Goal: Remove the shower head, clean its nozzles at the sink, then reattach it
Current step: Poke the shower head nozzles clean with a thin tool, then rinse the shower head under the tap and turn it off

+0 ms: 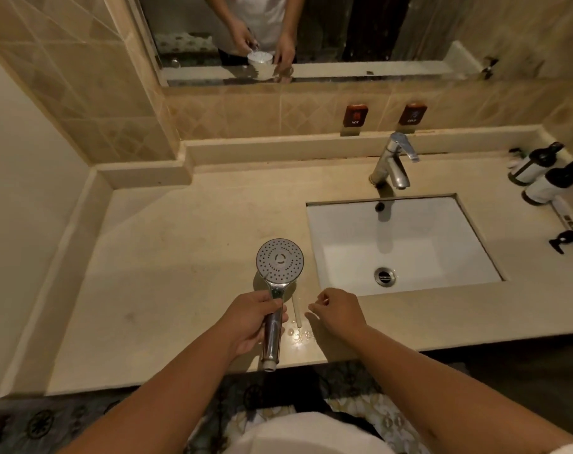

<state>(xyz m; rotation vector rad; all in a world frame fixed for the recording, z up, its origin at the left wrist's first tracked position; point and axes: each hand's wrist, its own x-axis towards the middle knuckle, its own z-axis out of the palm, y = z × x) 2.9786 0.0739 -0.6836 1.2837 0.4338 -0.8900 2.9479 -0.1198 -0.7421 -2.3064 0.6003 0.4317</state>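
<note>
A chrome shower head [280, 259] with its grey nozzle face turned up is held over the beige counter, left of the sink [406, 224]. My left hand [250, 322] is wrapped around its chrome handle, whose threaded end sticks out past the counter's front edge. My right hand [339, 311] hovers just to the right with curled fingers and nothing visible in it. A thin pale stick-like object [297, 311] lies on the counter between both hands, beside some water drops [300, 335].
A chrome tap [391, 162] stands behind the white rectangular basin with its drain [385, 275]. Two dark-and-white pump bottles [541, 178] stand at the far right. A mirror [311, 34] hangs above the tiled backsplash. Beige counter [180, 257] spreads to the left.
</note>
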